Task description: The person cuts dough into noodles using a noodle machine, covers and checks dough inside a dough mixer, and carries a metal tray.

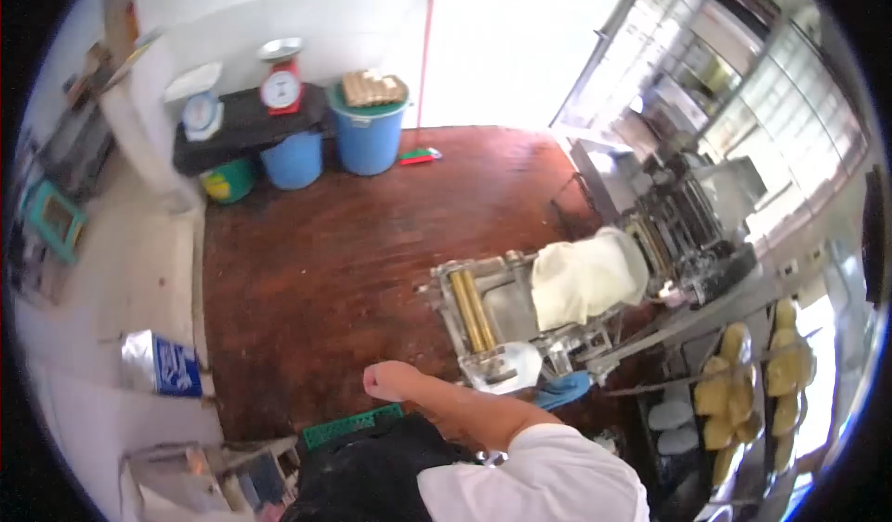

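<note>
My right hand (388, 381) is held out in front of my body above the floor, its fingers curled closed with no object visible in it. The bare forearm comes from a white sleeve at the lower right. My left hand cannot be made out in view. Below my right hand, a green plastic crate edge (353, 426) shows beside my black apron (372, 474). To the right of the hand stands a metal machine with brass-coloured rollers (473, 311), and a pale cream sheet of dough or cloth (585, 278) lies over it.
Red (282, 89) and blue (201, 116) scales stand on a black-covered table (243, 132). Nearby are a blue bin (369, 139) with egg trays (373, 88) and a red-handled broom (426, 66). A blue box (177, 368) is at left. Racks with yellowish pieces (729, 387) stand at right.
</note>
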### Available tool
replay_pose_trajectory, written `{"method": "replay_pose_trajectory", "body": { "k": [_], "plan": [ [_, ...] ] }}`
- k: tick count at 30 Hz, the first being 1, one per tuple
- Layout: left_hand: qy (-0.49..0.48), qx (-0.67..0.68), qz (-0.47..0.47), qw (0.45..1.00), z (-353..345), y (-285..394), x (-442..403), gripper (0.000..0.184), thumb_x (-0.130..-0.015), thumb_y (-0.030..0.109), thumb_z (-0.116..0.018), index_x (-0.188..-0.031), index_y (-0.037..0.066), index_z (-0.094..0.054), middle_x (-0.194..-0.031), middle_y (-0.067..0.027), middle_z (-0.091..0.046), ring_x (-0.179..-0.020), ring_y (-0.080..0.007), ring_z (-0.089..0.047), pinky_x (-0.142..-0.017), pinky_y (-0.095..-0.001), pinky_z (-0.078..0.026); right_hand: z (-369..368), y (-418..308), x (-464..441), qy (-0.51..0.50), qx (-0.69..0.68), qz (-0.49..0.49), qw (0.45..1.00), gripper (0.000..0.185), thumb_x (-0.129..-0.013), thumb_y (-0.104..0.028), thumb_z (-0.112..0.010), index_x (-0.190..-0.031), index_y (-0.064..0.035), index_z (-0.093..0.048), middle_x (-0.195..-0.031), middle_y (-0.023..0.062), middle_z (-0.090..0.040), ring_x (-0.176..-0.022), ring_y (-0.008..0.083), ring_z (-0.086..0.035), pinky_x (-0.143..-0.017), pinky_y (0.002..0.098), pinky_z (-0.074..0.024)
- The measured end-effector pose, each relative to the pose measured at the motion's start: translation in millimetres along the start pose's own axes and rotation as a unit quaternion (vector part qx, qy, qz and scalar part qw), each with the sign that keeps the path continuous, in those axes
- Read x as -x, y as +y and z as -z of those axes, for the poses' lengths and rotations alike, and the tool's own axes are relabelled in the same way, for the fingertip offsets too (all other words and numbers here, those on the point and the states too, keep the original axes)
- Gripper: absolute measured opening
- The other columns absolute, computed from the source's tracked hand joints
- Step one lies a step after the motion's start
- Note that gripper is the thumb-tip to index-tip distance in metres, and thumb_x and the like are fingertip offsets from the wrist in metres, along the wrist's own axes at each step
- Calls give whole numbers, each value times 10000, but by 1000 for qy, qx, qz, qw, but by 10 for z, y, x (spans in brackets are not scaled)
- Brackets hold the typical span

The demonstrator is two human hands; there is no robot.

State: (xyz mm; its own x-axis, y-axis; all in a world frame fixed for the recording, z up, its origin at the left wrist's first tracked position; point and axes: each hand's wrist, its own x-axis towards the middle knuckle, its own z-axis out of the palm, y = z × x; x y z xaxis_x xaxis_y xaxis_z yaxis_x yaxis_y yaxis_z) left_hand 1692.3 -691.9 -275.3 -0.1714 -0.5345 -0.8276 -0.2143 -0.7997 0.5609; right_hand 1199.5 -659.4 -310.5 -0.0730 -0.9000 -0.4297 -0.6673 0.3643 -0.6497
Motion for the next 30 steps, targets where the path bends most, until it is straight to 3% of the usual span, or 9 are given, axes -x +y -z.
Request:
{"method": "replay_pose_trajectory", "body": {
  "k": [7, 8, 11, 14, 18, 20, 25, 27, 30],
  "plan": [
    [-202, -61, -109, 971, -78, 1486, -1827, 641, -953, 496, -380, -1471, 149, -229, -1466, -132, -324, -1273, -280, -397, -1069, -412, -287, 146, 773, -43, 77, -125, -142, 979, 233, -786, -293, -586, -890, -97, -656, -877, 140, -664, -831, 328, -626, -743, 417, -491],
    [-170, -185, -126, 960, -513, 1913, -1570, 618, -965, 470, -347, -1460, 115, -248, -1467, -163, -310, -1273, -296, -392, -1078, -408, -273, 178, 824, -68, 79, -149, -170, 971, 238, -786, -293, -587, -894, -93, -658, -882, 142, -665, -829, 328, -627, -744, 415, -492],
    [-86, -224, 84, 967, -911, 2564, -2387, 610, -968, 446, -345, -1456, 93, -244, -1477, -170, -282, -1295, -290, -364, -1077, -421, -275, 430, 974, -293, 6, -82, -212, 974, 243, -788, -283, -590, -914, -88, -662, -899, 137, -670, -839, 314, -632, -753, 408, -493],
    [-203, -247, 20, 947, -784, 2923, -3404, 591, -961, 412, -405, -1436, 79, -291, -1327, -145, -464, -1126, -236, -512, -920, -389, -430, 573, 1221, -539, 74, -153, -340, 925, 253, -787, -287, -599, -932, -93, -669, -905, 128, -674, -848, 304, -637, -753, 405, -494],
    [-150, -375, 147, 903, -1699, 4096, -4388, 417, -948, 351, -477, -1258, 73, -504, -1006, -74, -605, -814, -165, -587, -652, -323, -473, 1284, 1054, -663, 193, -208, -410, 867, 312, -811, -336, -621, -1024, -110, -653, -928, 109, -677, -845, 275, -642, -761, 388, -496],
    [-58, -511, 73, 855, -2293, 4659, -4913, 259, -838, 395, -601, -921, 152, -567, -673, -32, -555, -496, -200, -528, -420, -363, -419, 1489, 1054, -758, 246, -295, -430, 817, 350, -810, -367, -620, -1032, -98, -647, -948, 126, -675, -871, 286, -640, -775, 403, -494],
    [-56, -406, -115, 905, -3878, 6031, -5644, 224, -894, 343, -519, -884, 126, -463, -624, -15, -472, -433, -127, -406, -370, -297, -343, 1665, 1259, -1009, 287, -297, -448, 793, 360, -803, -384, -644, -1016, -94, -657, -964, 140, -671, -886, 286, -634, -785, 404, -492],
    [-116, -385, -89, 911, -4424, 6388, -5836, 336, -839, 413, -550, -1031, 140, -519, -741, -18, -532, -518, -152, -483, -400, -302, -367, 1618, 1532, -1206, 287, -322, -448, 783, 349, -807, -371, -646, -1015, -91, -653, -947, 108, -677, -869, 257, -638, -794, 371, -496],
    [-102, -449, -130, 878, -5086, 6370, -5795, 299, -859, 397, -558, -993, 133, -522, -730, -27, -540, -511, -163, -493, -402, -325, -389, 2031, 1878, -1476, 316, -319, -429, 784, 322, -799, -354, -642, -981, -89, -658, -945, 123, -674, -880, 260, -639, -793, 384, -496]
  ]
}}
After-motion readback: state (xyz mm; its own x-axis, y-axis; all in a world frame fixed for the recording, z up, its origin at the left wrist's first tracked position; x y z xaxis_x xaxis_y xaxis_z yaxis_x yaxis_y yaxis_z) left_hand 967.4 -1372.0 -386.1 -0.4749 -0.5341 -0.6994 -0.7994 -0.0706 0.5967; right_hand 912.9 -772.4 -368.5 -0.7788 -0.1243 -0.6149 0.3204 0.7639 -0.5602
